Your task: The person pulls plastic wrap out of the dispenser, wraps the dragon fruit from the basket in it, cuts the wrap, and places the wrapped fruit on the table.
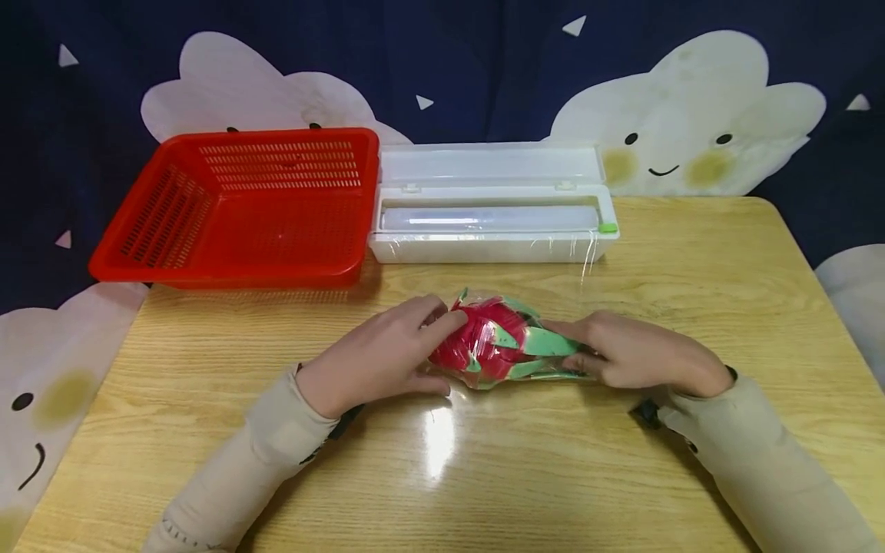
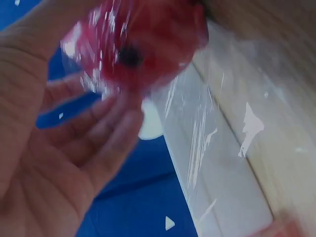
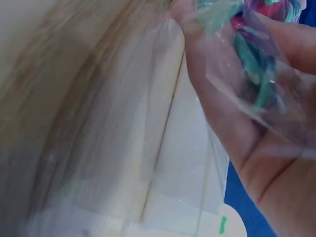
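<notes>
A red dragon fruit (image 1: 487,338) with green scales lies above the table, wrapped in clear cling film. My left hand (image 1: 383,349) grips its rounded left end, thumb on the near side. At the other end, my right hand (image 1: 625,349) pinches the green tips and the film around them. In the left wrist view, a dark spot marks the end of the dragon fruit (image 2: 158,44). Loose film (image 2: 202,123) stretches between the fruit and the white dispenser. Beyond the hands stands that cling film dispenser (image 1: 494,247), its lid raised and a roll (image 1: 487,218) inside.
A red plastic basket (image 1: 235,274) with slotted sides stands left of the dispenser at the back of the wooden table (image 1: 498,476). A green slider (image 1: 608,228) sits at the dispenser's right end. Dark blue cloth (image 1: 484,69) with clouds hangs behind.
</notes>
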### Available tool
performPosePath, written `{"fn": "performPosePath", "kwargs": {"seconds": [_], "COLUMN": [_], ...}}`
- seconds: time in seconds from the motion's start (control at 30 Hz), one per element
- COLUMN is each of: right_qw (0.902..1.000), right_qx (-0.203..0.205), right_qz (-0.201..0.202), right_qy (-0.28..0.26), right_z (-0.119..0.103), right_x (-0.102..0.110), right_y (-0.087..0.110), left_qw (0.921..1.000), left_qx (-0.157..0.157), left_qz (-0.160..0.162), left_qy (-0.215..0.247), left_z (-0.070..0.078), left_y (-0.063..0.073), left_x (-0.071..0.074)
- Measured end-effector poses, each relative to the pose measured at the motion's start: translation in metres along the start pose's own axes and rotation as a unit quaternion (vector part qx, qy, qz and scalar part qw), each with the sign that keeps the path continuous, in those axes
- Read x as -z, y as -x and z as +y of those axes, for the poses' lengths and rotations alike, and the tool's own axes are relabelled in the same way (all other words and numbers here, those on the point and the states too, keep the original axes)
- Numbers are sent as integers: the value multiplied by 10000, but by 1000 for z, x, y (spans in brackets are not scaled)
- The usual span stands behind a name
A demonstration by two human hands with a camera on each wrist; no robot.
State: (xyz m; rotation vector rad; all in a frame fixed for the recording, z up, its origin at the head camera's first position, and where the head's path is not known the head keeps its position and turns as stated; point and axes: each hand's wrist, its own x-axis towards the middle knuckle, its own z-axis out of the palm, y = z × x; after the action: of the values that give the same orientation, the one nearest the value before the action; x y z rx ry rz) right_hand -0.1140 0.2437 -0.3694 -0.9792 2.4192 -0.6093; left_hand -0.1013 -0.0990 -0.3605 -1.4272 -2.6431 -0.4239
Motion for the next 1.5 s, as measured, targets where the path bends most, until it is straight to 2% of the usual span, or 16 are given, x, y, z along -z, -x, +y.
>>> {"fn": "performPosePath", "kwargs": {"seconds": [0.1, 0.3, 0.4, 0.67, 0.87, 0.97, 1.1, 1.33, 1.5], "right_qw": [10000, 9998, 9997, 9948, 9913, 9849, 9719, 9685, 9526], "right_qx": [-11, -143, -122, 253, -129, -34, 385, 546, 848], "right_qz": [-16, 21, 209, 808, 1003, 1352, 1846, 1803, 2158], "right_qy": [-94, -145, -2, 562, 840, 1084, 1412, 1631, 1968], "right_z": [1, 3, 3, 2, -3, -9, -19, -26, -24], "right_x": [1, 0, -1, -2, 5, 5, -2, -16, -20], "right_y": [-1, -3, -4, -2, 6, 7, 1, -9, -14], "left_qw": [9995, 9942, 9920, 9923, 9950, 9961, 9969, 9980, 9985], "left_qx": [51, -23, -13, -46, 30, 75, 125, 135, 114], "left_qz": [-36, 427, 554, 594, 431, 327, 252, 239, 260], "left_qy": [-297, -988, -1137, -1090, -898, -819, -732, -566, -465], "left_z": [3, 6, 6, 4, 1, -1, -4, -6, -6], "left_y": [-2, -4, -4, -3, -3, -3, -2, -2, -3], "left_x": [-5, -15, -17, -15, -13, -12, -10, -10, -8]}}
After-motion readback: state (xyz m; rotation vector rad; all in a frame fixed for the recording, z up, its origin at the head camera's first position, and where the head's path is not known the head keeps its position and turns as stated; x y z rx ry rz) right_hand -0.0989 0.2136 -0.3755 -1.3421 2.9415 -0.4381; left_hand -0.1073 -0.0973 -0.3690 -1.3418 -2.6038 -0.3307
